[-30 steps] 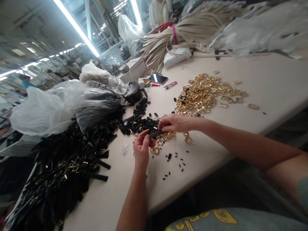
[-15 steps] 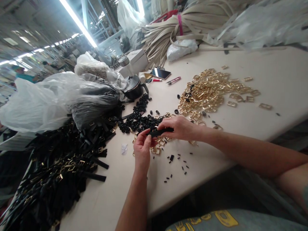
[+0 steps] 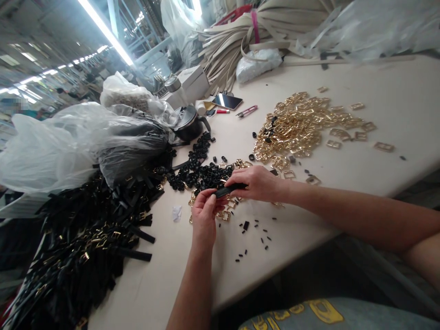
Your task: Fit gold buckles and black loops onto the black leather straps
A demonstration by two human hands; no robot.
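A short black strap (image 3: 225, 190) is stretched between my two hands, just above the table. My left hand (image 3: 205, 208) pinches its left end between thumb and fingers. At the other end my right hand (image 3: 256, 183) has its fingers closed round the strap, and a bit of gold shows by the fingertips. Behind the hands lies a heap of small black loops (image 3: 202, 174). Gold buckles (image 3: 225, 214) are scattered beneath the hands, and a larger pile of gold buckles (image 3: 295, 126) lies beyond my right hand.
Black straps with gold buckles (image 3: 92, 238) form a big heap at the left, under plastic bags (image 3: 68, 137). A black lidded mug (image 3: 188, 123), a phone (image 3: 227, 101) and thread snips (image 3: 247, 111) stand or lie farther back. Beige straps (image 3: 223, 50) are bundled behind. Small black bits (image 3: 246, 225) dot the near table.
Both hands keep hold of the strap and have barely moved. The strap seems turned slightly, with more of its face showing. The view has shifted a little.
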